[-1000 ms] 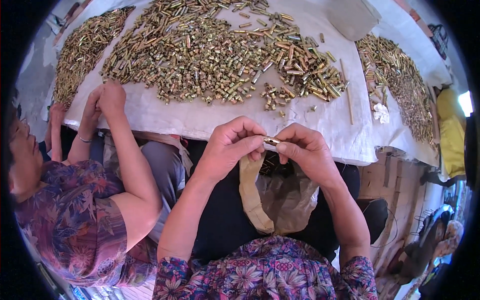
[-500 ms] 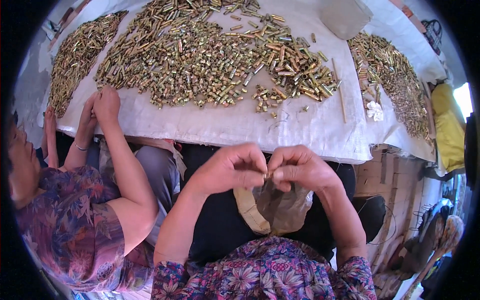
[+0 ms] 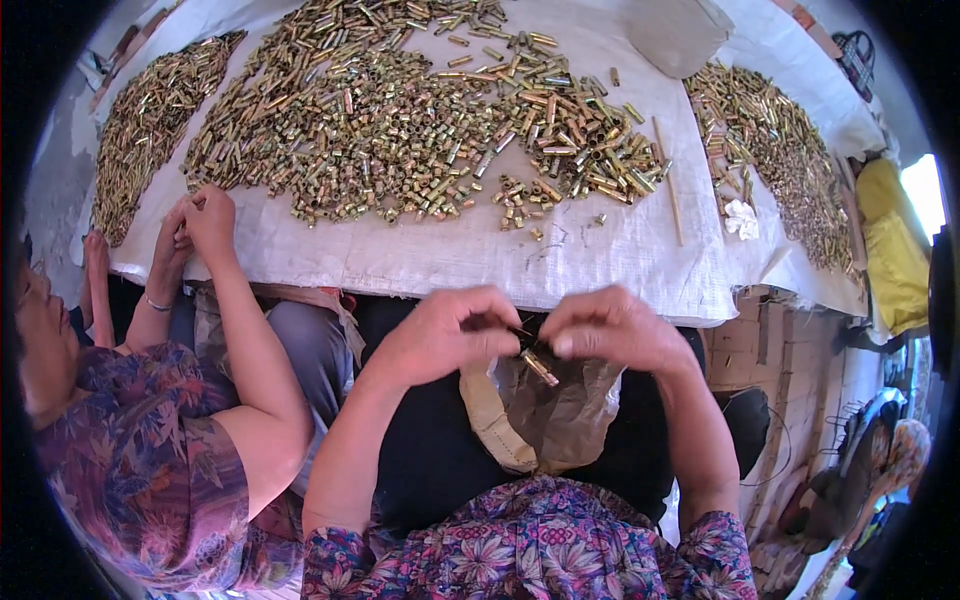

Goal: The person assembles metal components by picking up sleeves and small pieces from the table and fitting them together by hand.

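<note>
A short brass-coloured metal sleeve (image 3: 540, 368) hangs tilted between my two hands, over the mouth of a clear plastic bag (image 3: 565, 410) on my lap. My left hand (image 3: 450, 335) is at its upper left, thumb and forefinger apart. To its upper right, my right hand (image 3: 625, 330) has its fingers curled but parted. Neither hand seems to grip the sleeve, though its upper end is close to the fingertips. The bag has a thick yellowish rim (image 3: 490, 425) on its left side.
A large heap of brass-coloured metal sleeves (image 3: 380, 140) covers the white-sheeted table (image 3: 430, 250) ahead. More heaps lie left and right. A thin stick (image 3: 668, 180) lies near the right edge. At my left a co-worker's hands (image 3: 205, 215) are at the table edge. Yellow cloth (image 3: 892, 255) hangs at right.
My fingertips, pinched together around a small brass piece before, have parted slightly. The sleeve now shows lower, slanting over the bag. The view has shifted a little.
</note>
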A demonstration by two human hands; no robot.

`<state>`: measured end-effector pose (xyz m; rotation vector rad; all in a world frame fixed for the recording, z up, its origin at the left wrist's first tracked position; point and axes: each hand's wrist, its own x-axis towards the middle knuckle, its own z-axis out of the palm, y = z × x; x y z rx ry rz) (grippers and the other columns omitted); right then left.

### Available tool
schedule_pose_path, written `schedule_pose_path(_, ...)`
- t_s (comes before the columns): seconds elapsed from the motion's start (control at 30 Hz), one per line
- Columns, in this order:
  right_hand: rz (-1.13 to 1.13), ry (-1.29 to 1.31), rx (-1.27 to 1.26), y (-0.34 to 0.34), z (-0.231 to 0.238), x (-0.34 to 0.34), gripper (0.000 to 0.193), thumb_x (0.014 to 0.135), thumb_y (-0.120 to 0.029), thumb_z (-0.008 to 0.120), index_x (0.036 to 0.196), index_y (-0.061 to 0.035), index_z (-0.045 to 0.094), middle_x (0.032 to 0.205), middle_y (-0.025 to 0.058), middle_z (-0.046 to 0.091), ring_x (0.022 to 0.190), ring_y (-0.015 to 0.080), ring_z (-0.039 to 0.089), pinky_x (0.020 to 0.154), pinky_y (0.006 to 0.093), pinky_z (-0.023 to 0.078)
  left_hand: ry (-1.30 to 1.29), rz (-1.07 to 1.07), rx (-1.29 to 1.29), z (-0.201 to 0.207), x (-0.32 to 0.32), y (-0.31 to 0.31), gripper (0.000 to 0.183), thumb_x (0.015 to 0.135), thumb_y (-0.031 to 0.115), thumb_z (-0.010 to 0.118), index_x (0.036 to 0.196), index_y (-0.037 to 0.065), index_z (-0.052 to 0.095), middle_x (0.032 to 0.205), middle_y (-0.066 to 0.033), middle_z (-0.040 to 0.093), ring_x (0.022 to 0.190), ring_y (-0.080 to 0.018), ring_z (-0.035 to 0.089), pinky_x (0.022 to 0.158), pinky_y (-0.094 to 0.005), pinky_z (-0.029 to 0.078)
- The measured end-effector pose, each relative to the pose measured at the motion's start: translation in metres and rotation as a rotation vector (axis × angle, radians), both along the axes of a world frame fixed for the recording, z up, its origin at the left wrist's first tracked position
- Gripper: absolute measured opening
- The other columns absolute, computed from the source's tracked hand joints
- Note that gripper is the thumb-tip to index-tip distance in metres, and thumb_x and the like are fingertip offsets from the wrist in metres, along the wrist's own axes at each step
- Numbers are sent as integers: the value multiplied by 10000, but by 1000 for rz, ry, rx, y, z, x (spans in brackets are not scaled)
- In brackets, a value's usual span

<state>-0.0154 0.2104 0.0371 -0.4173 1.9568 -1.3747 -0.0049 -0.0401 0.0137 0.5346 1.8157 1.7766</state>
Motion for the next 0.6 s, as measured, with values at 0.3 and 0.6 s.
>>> schedule_pose_path(0.3, -433, 941, 247, -15, -39, -80, 143, 838, -91, 636, 949, 0, 629, 790, 124, 634, 720, 229, 627, 659, 355, 487, 729, 506, -730, -17, -52, 25, 234, 812, 171, 652, 1023, 80, 605, 890, -125, 609, 815, -323, 611, 692, -423, 484)
schedule_pose_path(0.6, -393, 1000, 615, -34, -45, -92, 181, 806, -107, 646, 971, -36, 630, 886, 155, 616, 820, 366, 615, 707, 450, 489, 753, 507, -817, -19, -65, 36, 192, 819, 196, 656, 965, 86, 595, 914, -101, 624, 828, -329, 621, 691, -433, 483)
